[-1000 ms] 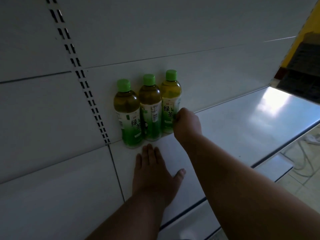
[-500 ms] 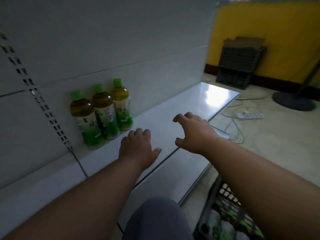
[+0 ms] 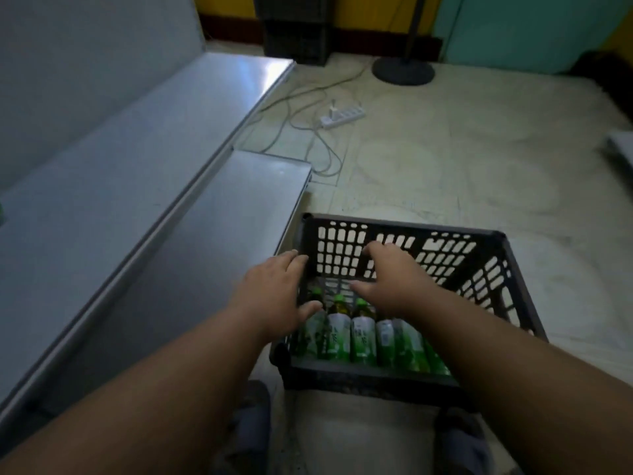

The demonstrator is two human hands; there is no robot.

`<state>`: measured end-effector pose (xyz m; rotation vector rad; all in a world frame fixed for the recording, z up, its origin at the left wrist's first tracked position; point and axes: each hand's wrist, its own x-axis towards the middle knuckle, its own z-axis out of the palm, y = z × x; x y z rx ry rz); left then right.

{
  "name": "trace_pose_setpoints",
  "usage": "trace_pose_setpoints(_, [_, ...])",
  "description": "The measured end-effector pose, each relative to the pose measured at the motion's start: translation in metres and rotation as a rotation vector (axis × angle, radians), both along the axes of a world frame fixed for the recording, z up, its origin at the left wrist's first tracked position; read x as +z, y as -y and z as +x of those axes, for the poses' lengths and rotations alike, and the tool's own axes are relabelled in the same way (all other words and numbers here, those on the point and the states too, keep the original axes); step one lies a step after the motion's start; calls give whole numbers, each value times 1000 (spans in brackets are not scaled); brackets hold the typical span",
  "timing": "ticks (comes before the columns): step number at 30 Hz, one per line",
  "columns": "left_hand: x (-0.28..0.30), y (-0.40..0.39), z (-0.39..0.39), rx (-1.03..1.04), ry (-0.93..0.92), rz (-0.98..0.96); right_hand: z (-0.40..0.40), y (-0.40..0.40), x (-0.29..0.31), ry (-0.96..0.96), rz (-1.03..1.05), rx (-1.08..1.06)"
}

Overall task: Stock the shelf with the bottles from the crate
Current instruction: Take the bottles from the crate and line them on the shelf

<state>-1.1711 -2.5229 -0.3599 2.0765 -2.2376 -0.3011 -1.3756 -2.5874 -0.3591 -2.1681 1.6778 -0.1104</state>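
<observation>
A black slotted plastic crate (image 3: 486, 269) stands on the floor in front of me. Several green-capped tea bottles (image 3: 363, 337) with green and white labels lie side by side in its near half. My left hand (image 3: 274, 296) hovers over the crate's left rim with fingers spread and holds nothing. My right hand (image 3: 394, 279) is inside the crate above the bottles, open, fingers apart. The grey metal shelf (image 3: 102, 186) runs along the left; the bottles standing on it are out of view.
A lower shelf board (image 3: 219, 234) sits beside the crate's left side. A white power strip (image 3: 342, 116) with trailing cables lies on the pale floor beyond. A round stand base (image 3: 404, 68) and a dark stack of crates (image 3: 294, 32) stand against the yellow wall.
My view swung from the shelf with three standing bottles down to the crate. Both hands left the shelf and now hover over the crate, open.
</observation>
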Motion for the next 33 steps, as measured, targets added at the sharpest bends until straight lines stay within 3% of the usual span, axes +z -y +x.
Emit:
trace_pose_setpoints(4, [-53, 24, -10, 11, 24, 33, -16, 11, -69, 35, 146, -112])
trace_pose_setpoints(11, [-121, 44, -12, 0, 164, 128, -44, 38, -158, -69, 167, -177])
trace_pose_setpoints(21, [-126, 53, -11, -14, 211, 97, -73, 56, -225, -432, 260, -432])
trace_pose_setpoints(26, [-126, 52, -12, -13, 209, 91, -73, 66, -233, -536, 368, -431])
trace_pose_setpoints(29, [-127, 52, -12, -5, 193, 89, -72, 71, -235, -464, 429, -468])
trace_pose_setpoints(33, [-126, 52, -12, -16, 206, 93, -57, 66, -238, -100, 544, -538])
